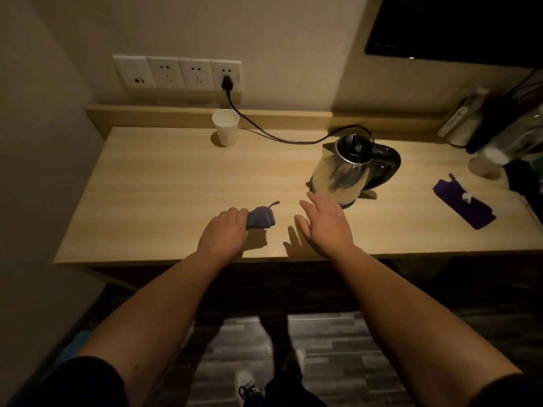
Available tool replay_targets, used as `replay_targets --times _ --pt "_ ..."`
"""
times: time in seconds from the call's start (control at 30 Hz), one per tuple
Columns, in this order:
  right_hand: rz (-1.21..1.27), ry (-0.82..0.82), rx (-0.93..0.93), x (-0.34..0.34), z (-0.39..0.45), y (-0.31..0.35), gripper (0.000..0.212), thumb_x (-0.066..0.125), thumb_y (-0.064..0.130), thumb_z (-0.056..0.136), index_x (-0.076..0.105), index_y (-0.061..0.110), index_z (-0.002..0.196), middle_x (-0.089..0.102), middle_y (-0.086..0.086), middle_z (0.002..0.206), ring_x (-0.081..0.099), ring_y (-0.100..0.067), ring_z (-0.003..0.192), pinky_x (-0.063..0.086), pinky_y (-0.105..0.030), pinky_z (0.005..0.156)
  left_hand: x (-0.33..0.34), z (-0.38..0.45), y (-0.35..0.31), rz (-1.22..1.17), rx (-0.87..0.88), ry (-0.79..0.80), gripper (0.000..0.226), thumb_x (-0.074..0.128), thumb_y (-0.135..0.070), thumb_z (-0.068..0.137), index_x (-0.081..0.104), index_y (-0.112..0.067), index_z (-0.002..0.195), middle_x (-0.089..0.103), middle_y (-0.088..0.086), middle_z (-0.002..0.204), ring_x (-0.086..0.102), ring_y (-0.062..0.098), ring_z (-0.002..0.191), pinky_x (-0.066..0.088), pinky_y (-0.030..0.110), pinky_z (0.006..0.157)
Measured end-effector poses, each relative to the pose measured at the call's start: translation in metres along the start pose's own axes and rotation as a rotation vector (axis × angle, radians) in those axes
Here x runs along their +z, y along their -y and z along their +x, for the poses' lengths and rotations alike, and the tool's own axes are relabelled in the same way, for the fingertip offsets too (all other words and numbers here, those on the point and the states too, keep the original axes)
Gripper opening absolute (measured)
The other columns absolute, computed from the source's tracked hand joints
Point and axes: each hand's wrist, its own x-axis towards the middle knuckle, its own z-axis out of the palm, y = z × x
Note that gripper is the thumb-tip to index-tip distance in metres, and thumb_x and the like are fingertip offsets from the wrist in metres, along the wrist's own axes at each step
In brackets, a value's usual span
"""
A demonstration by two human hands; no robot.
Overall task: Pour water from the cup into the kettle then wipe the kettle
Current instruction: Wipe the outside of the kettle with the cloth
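A wooden desk (pixel 147 183) carries a kettle (pixel 342 174) at right and a paper cup (pixel 225 127) at the back. The left hand (pixel 223 233) has its fingers clamped on a blue cloth (pixel 261 218); the right hand (pixel 326 224) hovers near the kettle, fingers spread apart.

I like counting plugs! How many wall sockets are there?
4, side by side on the wall above the desk: three sockets empty, the rightmost socket holding a black plug.

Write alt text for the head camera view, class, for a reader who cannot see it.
A person's left hand grips a bunched blue cloth on a wooden desk while the open right hand hovers near a steel kettle. A white paper cup stands upright at the back.
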Motion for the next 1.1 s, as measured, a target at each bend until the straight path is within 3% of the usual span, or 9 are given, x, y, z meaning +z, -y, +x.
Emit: replay_targets --times 0.23,0.47,0.63,0.73,0.87,1.1 --pt "0.066 -0.271 0.271 -0.044 0.008 -0.026 0.043 0.044 0.037 0.101 0.053 0.014 0.137 0.054 -0.008 0.137 0.048 -0.026 0.126 0.036 -0.043 0.107 -0.037 0.018 -0.013 -0.044 0.003 -0.071 0.025 0.048 -0.022 0.098 0.05 -0.008 0.118 0.055 0.015 0.105 0.057 0.034 0.083 0.035 0.036 0.062" --pt "0.167 -0.372 0.563 -0.075 0.024 -0.062 0.05 0.042 0.043 0.102 0.042 0.015 0.143 0.053 -0.011 0.134 0.05 -0.027 0.122 0.041 -0.041 0.1 -0.061 0.052 -0.031 -0.014 0.009 -0.128 0.021 0.052 -0.023 0.096 0.05 -0.013 0.115 0.055 0.011 0.103 0.058 0.028 0.08 0.038 0.033 0.062" --pt "0.311 -0.343 0.78 -0.077 0.049 -0.08 0.063 0.04 0.052 0.1 0.027 0.016 0.151 0.052 -0.016 0.139 0.052 -0.033 0.123 0.048 -0.045 0.097 -0.071 0.096 -0.044 -0.017 -0.023 -0.173 0.018 0.054 -0.026 0.096 0.051 -0.017 0.111 0.053 0.005 0.096 0.053 0.02 0.074 0.041 0.031 0.061" --pt "0.509 -0.301 0.946 -0.083 0.072 -0.092 0.069 0.039 0.056 0.099 0.017 0.018 0.152 0.055 -0.016 0.137 0.058 -0.037 0.117 0.054 -0.05 0.091 -0.073 0.123 -0.049 -0.021 -0.005 -0.205 0.018 0.052 -0.027 0.096 0.05 -0.015 0.11 0.054 0.007 0.097 0.057 0.024 0.075 0.045 0.034 0.061" --pt "0.817 -0.27 1.133 -0.099 0.099 -0.105 0.061 0.041 0.054 0.099 0.024 0.015 0.144 0.053 -0.018 0.133 0.059 -0.037 0.112 0.055 -0.044 0.084 -0.076 0.15 -0.054 -0.009 0.009 -0.206 0.022 0.052 -0.028 0.096 0.05 -0.014 0.113 0.056 0.009 0.1 0.059 0.027 0.078 0.048 0.037 0.064" --pt "0.829 -0.145 1.043 -0.101 0.13 -0.118 0.06 0.055 0.04 0.097 0.03 0.011 0.143 0.058 -0.018 0.13 0.059 -0.038 0.113 0.053 -0.046 0.089 -0.072 0.173 -0.057 -0.025 -0.014 -0.18 0.026 0.049 -0.029 0.098 0.048 -0.015 0.12 0.056 0.009 0.104 0.06 0.026 0.083 0.051 0.037 0.069"
